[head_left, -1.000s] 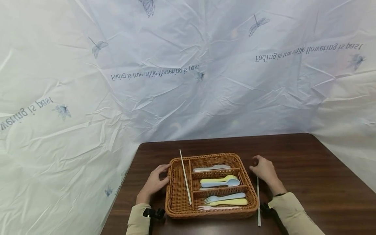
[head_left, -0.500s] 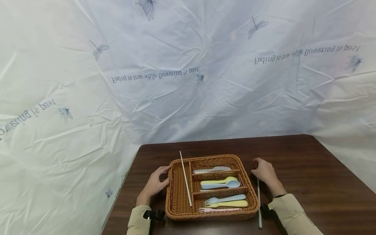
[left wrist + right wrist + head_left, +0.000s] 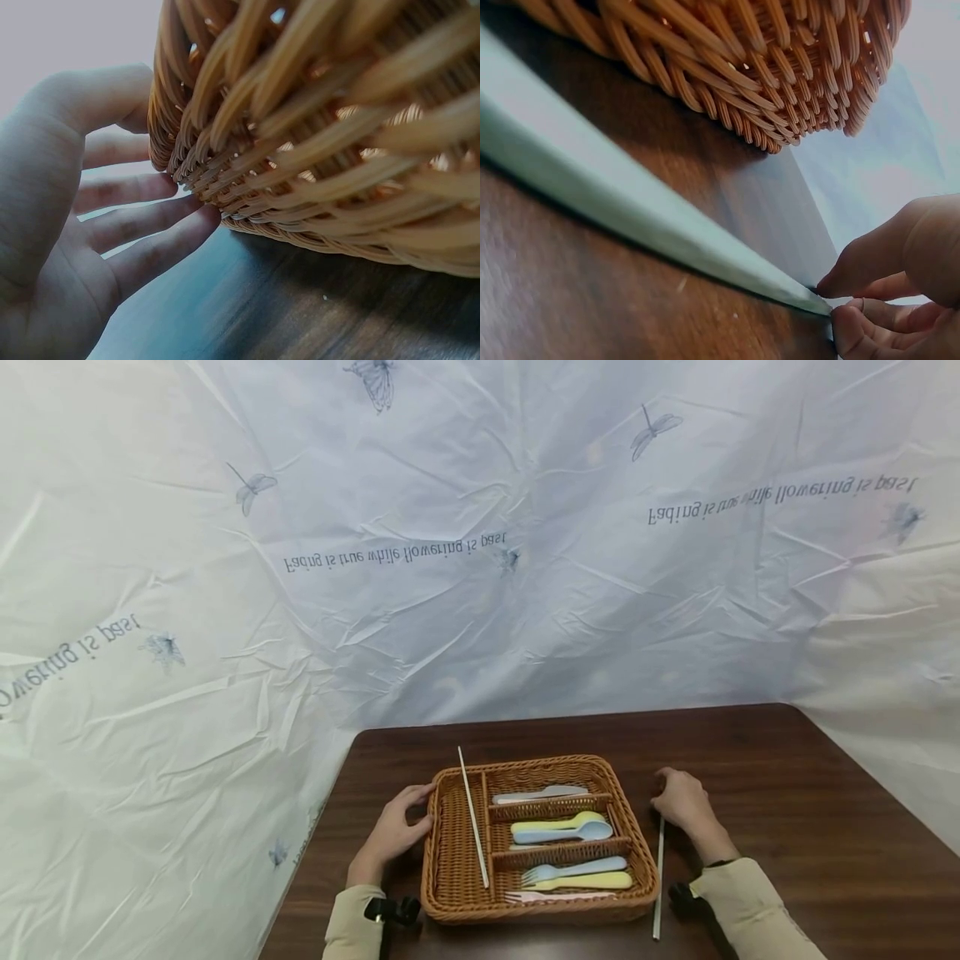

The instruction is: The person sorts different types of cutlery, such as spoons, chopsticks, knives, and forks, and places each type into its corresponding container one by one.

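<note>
In the head view, a divided wicker basket (image 3: 429, 870) sits on the table. The extended fingers of my left hand (image 3: 392, 831) touch its left side; the left wrist view shows the fingertips against the woven wall (image 3: 300, 165). My right hand (image 3: 684, 803), right of the basket, pinches the far end of a pale chopstick (image 3: 659, 877) between thumb and fingers. In the right wrist view this chopstick (image 3: 645, 208) runs close along the tabletop. Another pale chopstick (image 3: 472, 814) leans in the basket's left compartment, its far end over the back rim.
The right-hand compartments hold a knife (image 3: 555, 792) at the back, a yellow spoon (image 3: 588, 817) and a blue spoon (image 3: 596, 831) in the middle, and several forks, including a blue fork (image 3: 577, 868), in front. A white printed sheet (image 3: 570, 635) hangs behind the dark wooden table (image 3: 810, 827).
My right hand has shifted slightly to the right and away from the basket. The near end of its chopstick has swung a little left. The left hand has stayed at the basket.
</note>
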The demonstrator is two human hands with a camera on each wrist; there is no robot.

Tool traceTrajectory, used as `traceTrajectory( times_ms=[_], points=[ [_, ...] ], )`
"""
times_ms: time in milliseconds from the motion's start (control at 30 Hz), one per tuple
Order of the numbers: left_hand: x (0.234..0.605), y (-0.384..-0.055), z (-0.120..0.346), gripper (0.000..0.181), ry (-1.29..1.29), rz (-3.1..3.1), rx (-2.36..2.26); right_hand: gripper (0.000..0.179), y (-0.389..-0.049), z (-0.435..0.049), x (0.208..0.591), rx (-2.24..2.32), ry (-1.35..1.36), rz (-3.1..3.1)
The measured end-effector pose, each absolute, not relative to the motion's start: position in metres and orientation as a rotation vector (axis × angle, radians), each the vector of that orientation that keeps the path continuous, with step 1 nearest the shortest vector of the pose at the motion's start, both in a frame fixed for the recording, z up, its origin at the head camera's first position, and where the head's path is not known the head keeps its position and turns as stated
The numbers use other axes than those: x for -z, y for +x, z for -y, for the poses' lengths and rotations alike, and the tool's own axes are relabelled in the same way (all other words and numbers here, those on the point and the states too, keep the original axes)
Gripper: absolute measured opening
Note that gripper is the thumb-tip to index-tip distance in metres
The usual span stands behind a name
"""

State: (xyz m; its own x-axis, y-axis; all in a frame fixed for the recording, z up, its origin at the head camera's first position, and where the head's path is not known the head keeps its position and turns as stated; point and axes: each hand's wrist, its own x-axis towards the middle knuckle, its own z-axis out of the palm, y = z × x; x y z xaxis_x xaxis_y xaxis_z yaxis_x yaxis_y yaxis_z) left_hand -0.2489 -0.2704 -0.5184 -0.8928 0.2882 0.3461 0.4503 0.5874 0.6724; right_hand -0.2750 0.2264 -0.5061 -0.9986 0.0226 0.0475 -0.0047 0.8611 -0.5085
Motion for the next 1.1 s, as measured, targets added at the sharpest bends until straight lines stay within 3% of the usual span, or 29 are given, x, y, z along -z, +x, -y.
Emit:
traceTrajectory(
  times_ms=[1100],
  points=[
    [0.5157,-0.2453,0.2683,0.051,-0.581,2.629,1.194,0.038,-0.2754,-0.2230,0.5084,-0.729,0.066,2.968]
  ],
)
